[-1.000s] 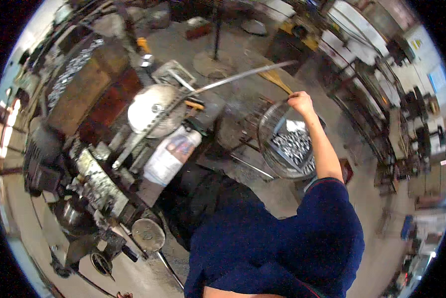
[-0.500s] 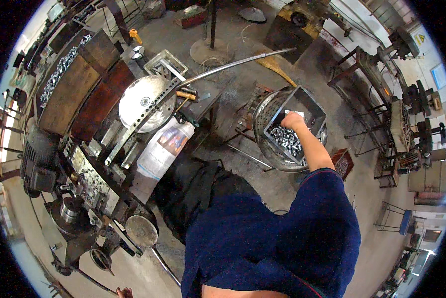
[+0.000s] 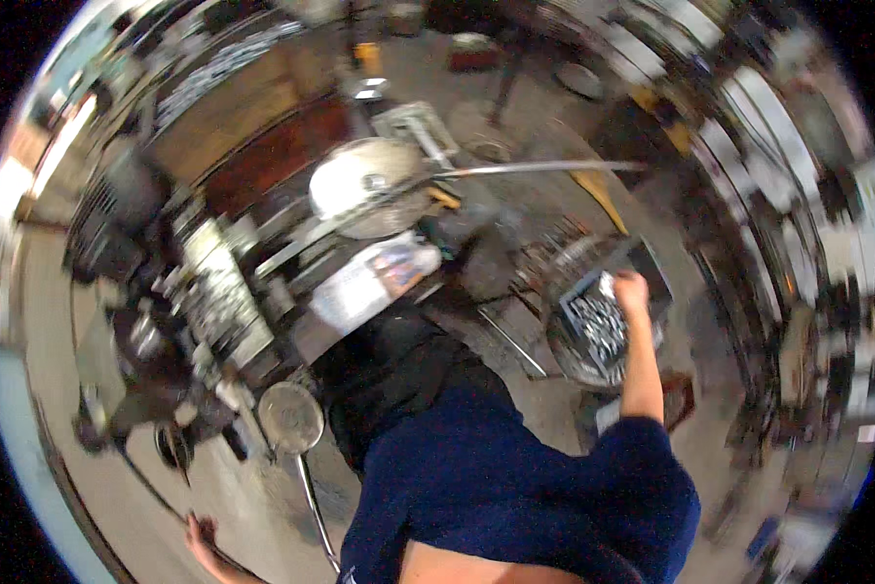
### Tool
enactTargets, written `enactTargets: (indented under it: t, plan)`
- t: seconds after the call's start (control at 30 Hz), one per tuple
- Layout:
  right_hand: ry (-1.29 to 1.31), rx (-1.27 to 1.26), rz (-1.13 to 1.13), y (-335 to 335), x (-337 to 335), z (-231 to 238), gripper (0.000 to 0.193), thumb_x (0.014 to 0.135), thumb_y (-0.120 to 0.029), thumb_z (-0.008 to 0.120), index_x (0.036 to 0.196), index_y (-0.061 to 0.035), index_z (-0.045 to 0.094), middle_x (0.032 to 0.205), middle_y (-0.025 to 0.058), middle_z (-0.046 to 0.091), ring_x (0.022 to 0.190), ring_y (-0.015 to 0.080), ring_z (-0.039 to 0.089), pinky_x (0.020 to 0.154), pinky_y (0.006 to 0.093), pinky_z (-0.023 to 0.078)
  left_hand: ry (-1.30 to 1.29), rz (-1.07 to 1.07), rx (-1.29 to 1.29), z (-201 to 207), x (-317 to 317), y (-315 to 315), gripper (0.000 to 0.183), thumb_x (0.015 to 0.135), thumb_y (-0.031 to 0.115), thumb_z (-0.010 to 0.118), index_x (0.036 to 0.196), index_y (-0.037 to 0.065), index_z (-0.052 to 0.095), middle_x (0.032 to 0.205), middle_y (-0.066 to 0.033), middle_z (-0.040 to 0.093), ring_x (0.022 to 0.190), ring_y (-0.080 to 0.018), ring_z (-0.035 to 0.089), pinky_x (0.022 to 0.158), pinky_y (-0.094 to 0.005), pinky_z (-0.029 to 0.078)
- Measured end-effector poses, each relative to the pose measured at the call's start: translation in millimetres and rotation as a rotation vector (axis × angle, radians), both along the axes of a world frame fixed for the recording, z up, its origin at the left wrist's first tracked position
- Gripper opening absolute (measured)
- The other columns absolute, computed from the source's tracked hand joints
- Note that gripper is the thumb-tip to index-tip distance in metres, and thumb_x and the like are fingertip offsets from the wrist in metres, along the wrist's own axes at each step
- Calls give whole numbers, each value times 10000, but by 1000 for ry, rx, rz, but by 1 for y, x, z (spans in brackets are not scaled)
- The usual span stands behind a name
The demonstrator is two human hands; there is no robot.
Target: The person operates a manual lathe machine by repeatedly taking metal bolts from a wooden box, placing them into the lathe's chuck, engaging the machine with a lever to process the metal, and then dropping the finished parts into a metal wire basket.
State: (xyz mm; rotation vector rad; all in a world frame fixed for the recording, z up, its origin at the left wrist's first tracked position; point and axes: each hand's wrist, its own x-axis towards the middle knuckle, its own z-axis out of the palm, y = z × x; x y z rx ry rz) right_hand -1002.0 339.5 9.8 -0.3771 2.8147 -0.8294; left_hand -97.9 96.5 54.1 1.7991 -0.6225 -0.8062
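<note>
My right hand (image 3: 632,290) reaches down into a grey rectangular bin (image 3: 659,265), fingers curled together; what they hold, if anything, is hidden. Small shiny metal parts (image 3: 598,326) fill the near side of the bin, and a small white piece (image 3: 608,284) shows beside my fingers. The bin rests on a round metal basin (image 3: 566,358). Far to the lower left, my left hand (image 3: 202,535) is at the end of a thin dark lever (image 3: 150,487) of the machine. Motion blur hides whether its fingers wrap around it.
A machine (image 3: 145,336) with a metal-strewn bed stands left. A round metal disc (image 3: 359,180), a long bar (image 3: 544,167) and a printed bag (image 3: 374,282) lie on the bench. A round plate (image 3: 291,417) is near my left side; a reddish box (image 3: 679,399) sits beyond the basin.
The whole view has shifted and blurred, bench and bin now lower and farther right. More of my left hand and forearm shows. My right hand stays in the bin.
</note>
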Motion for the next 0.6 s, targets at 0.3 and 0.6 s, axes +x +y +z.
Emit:
enactTargets:
  t: [0.3, 0.6]
  plan:
    - [-310, -937, 660, -137, 77, 137, 180, 792, -111, 562, 815, 33, 667, 1041, 154, 594, 880, 241, 596, 793, 299, 472, -32, -273, 29, 41, -21, 10, 348, 810, 258, 619, 967, -41, 535, 695, -76, 568, 623, -161, 589, 591, -298, 513]
    - [-1460, -1174, 1353, -359, 292, 159, 547, 720, -374, 648, 1080, 31, 571, 1148, 233, 524, 930, 353, 582, 779, 430, 506, -27, -272, -51, 50, -31, 17, 293, 803, 218, 612, 939, -33, 546, 678, -81, 565, 607, -155, 586, 549, -283, 516]
